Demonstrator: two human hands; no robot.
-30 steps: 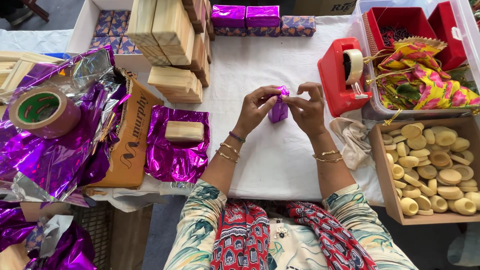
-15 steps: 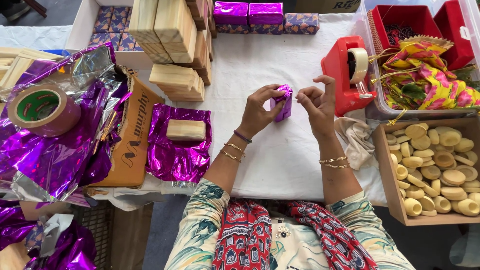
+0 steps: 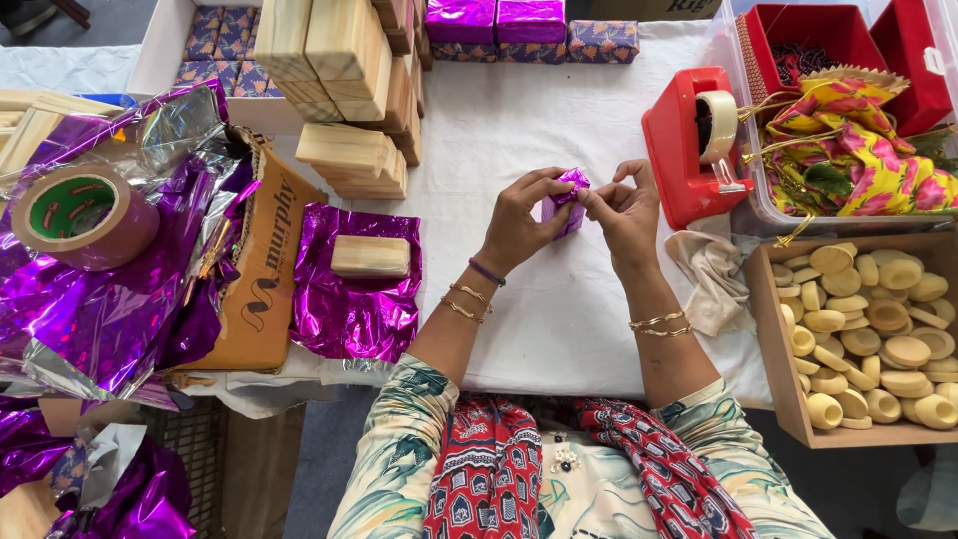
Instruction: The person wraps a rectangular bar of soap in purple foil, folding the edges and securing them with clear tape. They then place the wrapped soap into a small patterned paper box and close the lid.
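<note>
My left hand [image 3: 521,222] and my right hand [image 3: 625,212] both grip a small block wrapped in shiny purple foil [image 3: 565,198], held just above the white tablecloth [image 3: 559,309]. The fingertips of both hands pinch the foil at the block's top end. To the left, a bare wooden block [image 3: 370,256] lies on a flat purple foil sheet [image 3: 354,299]. A red tape dispenser [image 3: 691,146] stands just right of my hands.
Stacked wooden blocks [image 3: 344,90] and finished purple-wrapped blocks [image 3: 497,20] sit at the back. A brown tape roll [image 3: 80,212] rests on crumpled purple foil at left. At right stand a wooden box of pale round pieces [image 3: 878,329], yellow floral pouches [image 3: 858,160] and red boxes [image 3: 838,40].
Both hands have shifted slightly with the wrapped block, staying in front of the tape dispenser, and the fingers now pinch the foil at its top end.
</note>
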